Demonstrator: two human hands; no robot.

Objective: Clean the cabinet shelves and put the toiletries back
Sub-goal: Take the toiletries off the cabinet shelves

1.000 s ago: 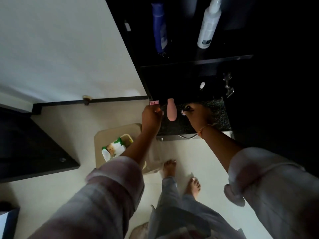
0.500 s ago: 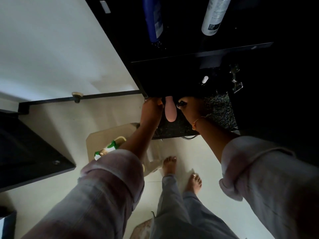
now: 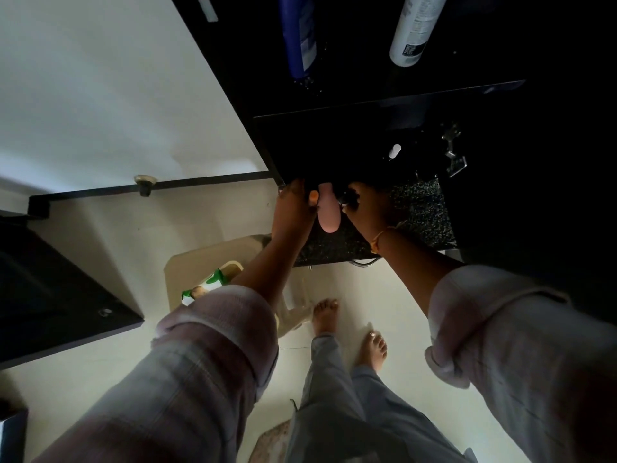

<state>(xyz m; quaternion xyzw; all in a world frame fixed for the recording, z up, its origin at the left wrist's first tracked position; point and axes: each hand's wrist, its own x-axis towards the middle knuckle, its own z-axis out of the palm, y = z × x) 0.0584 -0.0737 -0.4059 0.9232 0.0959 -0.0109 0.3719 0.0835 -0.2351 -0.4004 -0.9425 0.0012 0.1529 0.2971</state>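
Over the last second both hands have edged up from the speckled black stone counter [image 3: 419,208] toward the dark cabinet shelf [image 3: 384,103] just above it, so restocking looks underway. The rounded pale-pink plastic bottle [image 3: 329,213] sits over the counter between them. The left hand [image 3: 293,210] has curled fingers and its thumb against the bottle, but its grip is unclear. The right hand [image 3: 369,210] has its fingers pinching a small dark glossy item [image 3: 347,198].

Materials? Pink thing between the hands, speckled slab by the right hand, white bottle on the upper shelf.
Pink thing: probably soft silicone or matte plastic; it is smooth and rounded, with no glare.
Speckled slab: looks like polished granite, black with fine light flecks, though laminate is possible.
White bottle: likely plastic, satin finish with a printed label; too dim to be sure.
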